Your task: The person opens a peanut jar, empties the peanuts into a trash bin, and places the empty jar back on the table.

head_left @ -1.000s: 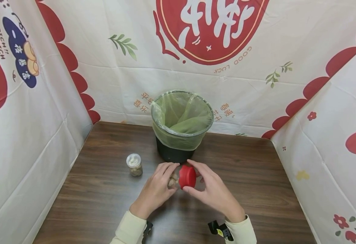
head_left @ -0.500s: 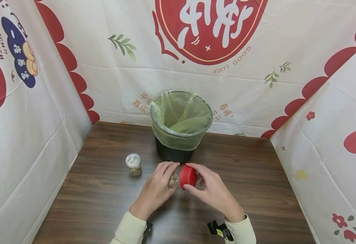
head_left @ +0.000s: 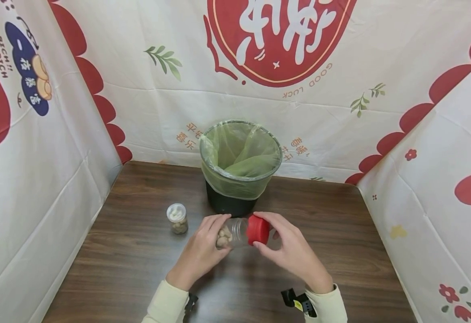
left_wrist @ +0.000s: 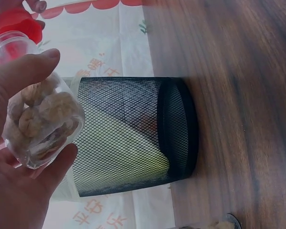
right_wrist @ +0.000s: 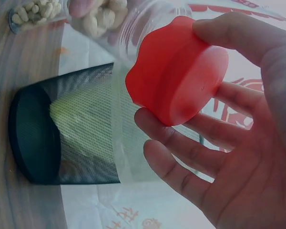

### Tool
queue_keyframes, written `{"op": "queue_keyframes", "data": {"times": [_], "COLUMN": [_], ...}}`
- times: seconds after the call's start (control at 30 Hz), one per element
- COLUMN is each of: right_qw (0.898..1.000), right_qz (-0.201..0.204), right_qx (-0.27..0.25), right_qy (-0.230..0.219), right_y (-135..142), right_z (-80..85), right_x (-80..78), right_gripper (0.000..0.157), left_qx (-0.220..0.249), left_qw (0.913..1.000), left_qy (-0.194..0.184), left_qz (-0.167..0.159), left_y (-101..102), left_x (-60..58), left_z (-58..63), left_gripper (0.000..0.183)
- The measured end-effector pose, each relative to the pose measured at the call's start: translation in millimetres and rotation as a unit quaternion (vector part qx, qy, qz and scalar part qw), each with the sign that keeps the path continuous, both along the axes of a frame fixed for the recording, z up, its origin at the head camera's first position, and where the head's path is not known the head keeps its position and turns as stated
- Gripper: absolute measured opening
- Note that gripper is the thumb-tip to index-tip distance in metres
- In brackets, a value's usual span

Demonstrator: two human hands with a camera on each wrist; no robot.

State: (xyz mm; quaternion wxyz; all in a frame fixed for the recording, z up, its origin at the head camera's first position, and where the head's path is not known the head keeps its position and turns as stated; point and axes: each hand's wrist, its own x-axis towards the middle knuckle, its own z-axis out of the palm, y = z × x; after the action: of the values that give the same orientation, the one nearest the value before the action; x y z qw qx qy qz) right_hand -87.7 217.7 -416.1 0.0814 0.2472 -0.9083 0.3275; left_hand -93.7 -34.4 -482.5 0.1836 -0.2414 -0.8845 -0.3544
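My left hand [head_left: 202, 246] grips a clear plastic jar [head_left: 238, 232] lying on its side in the air, its mouth facing right. Tan, lumpy, nut-like pieces [left_wrist: 40, 114] fill the bottom end of it in the left wrist view. With thumb and fingers my right hand [head_left: 291, 252] holds a red scalloped screw lid [right_wrist: 176, 71] right at the jar's mouth. The jar's bare threaded neck shows between my left hand and the lid. In the left wrist view the jar's rim [left_wrist: 12, 36] is visible in front of the lid.
A wire-mesh bin [head_left: 231, 202] with a pale green liner [head_left: 241, 179] stands just beyond my hands. A second clear jar [head_left: 179, 224] with pale pieces stands upright on the wooden table [head_left: 134, 260] to the left. Printed cloth [head_left: 170, 107] hangs along the back and both sides.
My right hand and the red lid have moved to the right, while my left hand has shifted slightly left. The jar's threaded neck now shows between the hands.
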Motion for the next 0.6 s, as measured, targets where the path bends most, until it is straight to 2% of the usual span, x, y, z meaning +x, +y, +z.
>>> {"op": "queue_keyframes", "data": {"times": [0.3, 0.47, 0.6], "right_qw": [0.999, 0.994, 0.988], "right_qz": [-0.036, -0.086, -0.142], "right_qx": [0.032, 0.059, 0.059], "right_qy": [0.022, 0.033, 0.022], "right_y": [24, 44, 58], "right_z": [10.0, 15.8, 17.5], "right_x": [-6.6, -10.4, -12.3], "right_gripper": [0.069, 0.071, 0.075], "left_qx": [0.049, 0.076, 0.098], "left_qw": [0.9986, 0.9963, 0.9935], "left_qy": [-0.019, -0.032, -0.042], "left_qz": [0.004, 0.023, 0.042], "left_y": [-9, -14, -16], "left_x": [-2.7, -4.3, -5.2], "left_z": [4.3, 7.6, 10.1], "left_gripper": [0.087, 0.087, 0.086]}}
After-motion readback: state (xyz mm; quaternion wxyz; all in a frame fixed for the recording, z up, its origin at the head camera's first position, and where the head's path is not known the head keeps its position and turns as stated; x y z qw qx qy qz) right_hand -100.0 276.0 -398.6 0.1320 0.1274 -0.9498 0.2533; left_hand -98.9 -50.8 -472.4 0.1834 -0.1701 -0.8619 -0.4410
